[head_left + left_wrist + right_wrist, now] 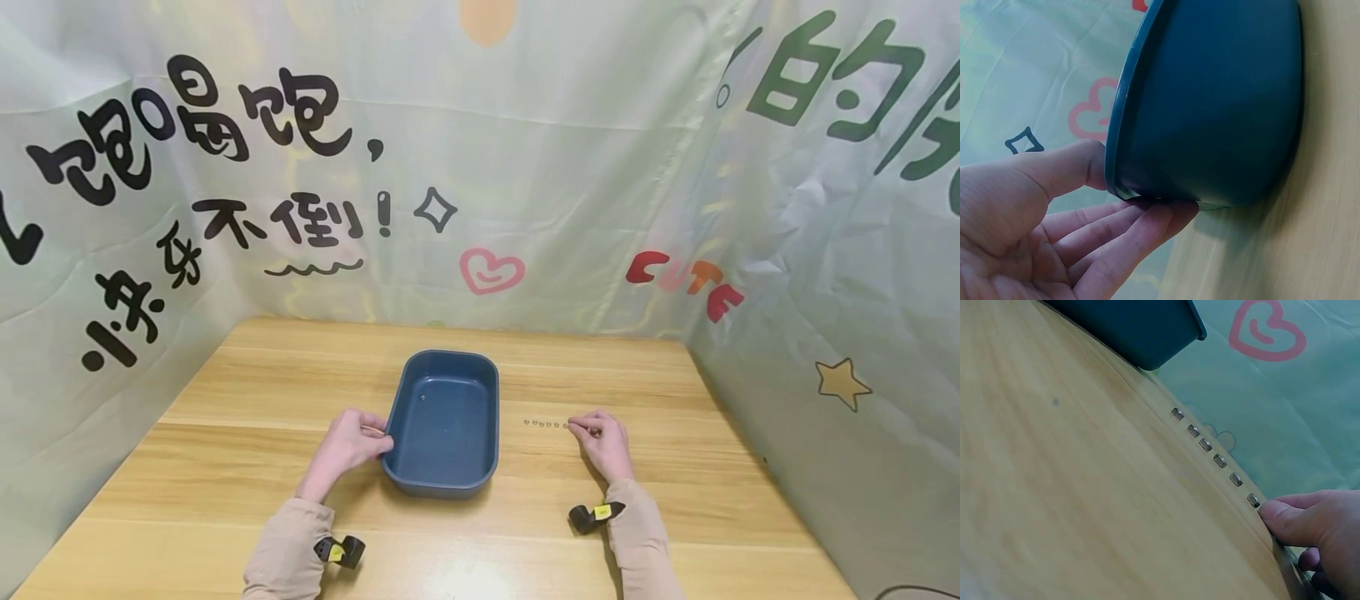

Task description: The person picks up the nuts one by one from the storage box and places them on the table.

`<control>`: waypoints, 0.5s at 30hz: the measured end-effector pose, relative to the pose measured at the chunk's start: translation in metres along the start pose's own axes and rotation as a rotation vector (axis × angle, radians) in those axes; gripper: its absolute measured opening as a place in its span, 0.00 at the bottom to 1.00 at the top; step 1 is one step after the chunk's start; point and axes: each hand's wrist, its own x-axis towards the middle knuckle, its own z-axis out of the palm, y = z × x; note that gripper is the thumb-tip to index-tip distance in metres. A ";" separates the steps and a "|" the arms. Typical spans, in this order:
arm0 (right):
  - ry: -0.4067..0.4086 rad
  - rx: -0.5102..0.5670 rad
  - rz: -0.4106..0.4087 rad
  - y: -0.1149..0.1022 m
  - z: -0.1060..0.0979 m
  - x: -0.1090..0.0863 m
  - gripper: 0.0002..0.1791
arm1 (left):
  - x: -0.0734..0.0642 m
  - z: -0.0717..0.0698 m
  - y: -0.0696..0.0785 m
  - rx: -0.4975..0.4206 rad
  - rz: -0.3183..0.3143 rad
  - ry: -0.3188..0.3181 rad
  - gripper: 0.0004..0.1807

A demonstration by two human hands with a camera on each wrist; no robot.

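Observation:
A dark blue rectangular plastic tub [446, 483] stands on the wooden table. My left hand [352, 442] grips its left rim, the thumb over the edge and the fingers against the outer wall, as the left wrist view shows. Inside the tub lies one tiny metal piece [422, 397]. To the tub's right, several small metal hex nuts [1205, 445] form a straight row. At the row's right end, the thumb and forefinger of my right hand [604, 440] pinch at the last nut [1254, 500]. Its other fingers are curled under and partly hidden.
A wooden table [300, 375] carries everything. Printed fabric [420, 275] hangs behind it and along both sides. Each wrist wears a small black camera, one at the left sleeve [288, 550] and one at the right sleeve [645, 542]. A dark cable [911, 588] shows at bottom right.

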 end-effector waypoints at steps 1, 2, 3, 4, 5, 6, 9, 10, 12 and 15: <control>-0.002 0.003 0.003 0.000 0.000 0.000 0.06 | 0.000 0.000 0.000 0.000 0.000 0.000 0.21; -0.003 0.003 0.003 0.000 0.000 0.000 0.06 | 0.000 0.000 0.000 -0.001 0.000 0.000 0.21; -0.005 0.006 0.004 0.000 0.000 0.000 0.06 | 0.000 0.000 0.000 -0.003 0.000 -0.001 0.21; -0.007 0.008 0.006 0.000 0.000 0.000 0.06 | 0.000 0.001 0.000 -0.004 -0.002 -0.002 0.21; -0.008 0.008 0.009 0.000 0.000 0.000 0.06 | 0.000 0.001 0.000 -0.006 -0.005 -0.003 0.21; -0.009 0.009 0.014 0.000 0.000 0.000 0.07 | 0.000 0.001 0.000 -0.008 -0.008 -0.003 0.21; -0.015 0.033 0.051 -0.001 -0.001 0.000 0.08 | 0.000 0.001 0.000 -0.012 -0.014 -0.006 0.20; -0.016 0.044 0.068 -0.001 -0.001 0.000 0.09 | 0.000 0.001 0.000 -0.012 -0.015 -0.006 0.20; -0.014 0.077 0.102 -0.002 -0.001 0.001 0.10 | 0.000 0.001 -0.001 -0.010 -0.014 -0.004 0.20; -0.007 0.118 0.156 -0.005 -0.003 0.003 0.12 | 0.001 0.001 -0.001 -0.002 -0.013 -0.004 0.21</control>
